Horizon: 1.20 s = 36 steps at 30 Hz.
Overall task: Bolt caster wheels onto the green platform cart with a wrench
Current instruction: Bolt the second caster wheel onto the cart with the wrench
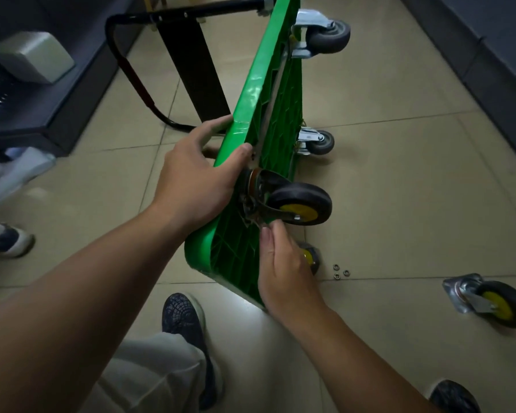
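Note:
The green platform cart [268,93] stands on its long edge on the tiled floor, underside facing right. My left hand [197,174] grips its upper rim. A black caster with a yellow hub [301,205] sits against the underside near that hand. My right hand [283,263] reaches to the caster's mounting plate, fingertips pinching something small there that I cannot make out. Two grey casters [328,32] [319,141] are mounted farther along. Another yellow-hub wheel [312,256] shows partly behind my right hand. No wrench is visible.
A loose yellow-hub caster [495,302] lies on the floor at right. Three small nuts or washers [340,271] lie beside the cart. The black folded handle [137,76] extends left. A dark cabinet [57,93] stands at left; my shoes [185,326] and another person's shoe [3,238] are near.

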Motion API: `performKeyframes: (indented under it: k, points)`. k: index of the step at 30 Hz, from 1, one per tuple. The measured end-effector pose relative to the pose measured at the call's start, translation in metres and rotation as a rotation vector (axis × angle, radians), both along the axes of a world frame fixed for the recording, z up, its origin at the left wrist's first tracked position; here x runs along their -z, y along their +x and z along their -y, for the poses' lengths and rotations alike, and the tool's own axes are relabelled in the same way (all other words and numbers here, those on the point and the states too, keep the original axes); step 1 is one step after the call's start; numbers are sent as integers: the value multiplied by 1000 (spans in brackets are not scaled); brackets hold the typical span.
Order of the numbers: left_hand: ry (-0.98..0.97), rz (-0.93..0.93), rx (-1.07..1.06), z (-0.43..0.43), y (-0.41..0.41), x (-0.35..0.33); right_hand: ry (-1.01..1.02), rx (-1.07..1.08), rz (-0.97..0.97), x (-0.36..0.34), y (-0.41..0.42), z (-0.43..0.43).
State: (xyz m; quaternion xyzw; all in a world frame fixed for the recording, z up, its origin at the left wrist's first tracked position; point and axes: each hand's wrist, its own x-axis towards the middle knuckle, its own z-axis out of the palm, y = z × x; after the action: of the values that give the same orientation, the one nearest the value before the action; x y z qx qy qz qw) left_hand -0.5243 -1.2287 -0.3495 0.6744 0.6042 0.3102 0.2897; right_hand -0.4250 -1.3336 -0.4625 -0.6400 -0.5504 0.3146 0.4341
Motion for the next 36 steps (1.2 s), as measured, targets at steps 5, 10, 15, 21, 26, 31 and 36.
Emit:
performKeyframes:
  k: [5, 10, 15, 21, 26, 31, 36]
  points:
    - [13, -17, -4, -2, 0, 1, -149, -233, -48, -4, 10, -9]
    - [45, -17, -13, -3, 5, -2, -126, -221, -3, -17, 2, -7]
    - [71, -46, -19, -4, 1, 1, -191, -204, 13, -35, -14, 3]
    - [63, -41, -21, 1, 4, -1, -364, -165, 29, -60, -12, 0]
    - [63, -31, -20, 4, 3, -3, -656, -152, -280, -88, -10, -5]
    - [47, 19, -5, 5, 0, 0, -578, -41, -648, -87, -14, 5]
    - [22, 23, 0, 3, -5, -1, -341, 141, -301, -48, -23, 35]
